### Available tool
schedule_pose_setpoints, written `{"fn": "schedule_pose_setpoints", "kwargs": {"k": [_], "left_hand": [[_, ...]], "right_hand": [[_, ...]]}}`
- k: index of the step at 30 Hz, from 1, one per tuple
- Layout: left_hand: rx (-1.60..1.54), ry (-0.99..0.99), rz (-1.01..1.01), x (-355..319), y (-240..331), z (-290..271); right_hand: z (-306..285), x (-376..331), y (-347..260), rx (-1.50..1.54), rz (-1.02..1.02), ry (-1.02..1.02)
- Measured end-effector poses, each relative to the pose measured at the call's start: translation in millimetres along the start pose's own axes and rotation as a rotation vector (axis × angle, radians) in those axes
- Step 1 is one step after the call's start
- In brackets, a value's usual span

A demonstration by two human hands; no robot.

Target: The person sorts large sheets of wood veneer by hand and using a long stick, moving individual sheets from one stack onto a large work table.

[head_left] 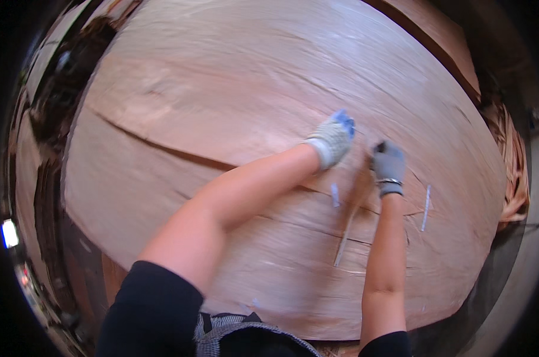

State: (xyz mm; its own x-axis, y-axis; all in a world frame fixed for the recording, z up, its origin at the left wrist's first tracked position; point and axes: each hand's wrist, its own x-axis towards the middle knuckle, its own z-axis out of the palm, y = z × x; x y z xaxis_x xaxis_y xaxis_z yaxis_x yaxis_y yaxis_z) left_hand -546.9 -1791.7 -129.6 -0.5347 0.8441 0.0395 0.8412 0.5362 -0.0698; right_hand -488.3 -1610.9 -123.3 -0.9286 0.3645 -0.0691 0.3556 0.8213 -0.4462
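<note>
A large, pale brown wood veneer sheet (180, 113) spreads out before me, with long splits and a lifted edge running across it. Over its right half is my left hand (333, 138), in a whitish glove with blue fingers; the fingers are drawn together. Close beside it on the right, my right hand (389, 166) wears a grey glove and is closed. Motion blurs both hands, and what their fingers hold, if anything, cannot be made out. Below them, narrow whitish strips lie on the veneer: a short strip (335, 195), a longer strip (345, 241) and a right-hand strip (426, 208).
More veneer sheets (28, 172) are stacked along the left side, blurred and dark between. Crumpled veneer pieces (513, 166) hang past the right edge. Another brown sheet (439, 38) lies beyond the far right edge. A grey floor strip (519, 285) runs down the right.
</note>
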Motion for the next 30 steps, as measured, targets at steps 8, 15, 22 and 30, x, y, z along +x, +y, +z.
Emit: {"fn": "schedule_pose_setpoints", "kwargs": {"k": [8, 15, 22, 30], "left_hand": [[-0.376, 0.267, -0.197, -98.0, -18.5, -11.4], [-0.108, 0.332, -0.583, -344.7, -142.9, -8.8], [-0.223, 0.14, -0.499, -424.2, -215.8, 15.2], [-0.151, 0.218, -0.308, -406.7, -216.8, 14.1]], "right_hand": [[-46.1, -155.9, -123.9, 0.701, 0.12, -0.453], [22.2, -210.9, -208.1, 0.684, 0.193, -0.686], [135.5, -194.2, -353.5, 0.739, 0.24, -0.573], [201.2, -162.8, -380.0, 0.805, 0.546, -0.515]]}}
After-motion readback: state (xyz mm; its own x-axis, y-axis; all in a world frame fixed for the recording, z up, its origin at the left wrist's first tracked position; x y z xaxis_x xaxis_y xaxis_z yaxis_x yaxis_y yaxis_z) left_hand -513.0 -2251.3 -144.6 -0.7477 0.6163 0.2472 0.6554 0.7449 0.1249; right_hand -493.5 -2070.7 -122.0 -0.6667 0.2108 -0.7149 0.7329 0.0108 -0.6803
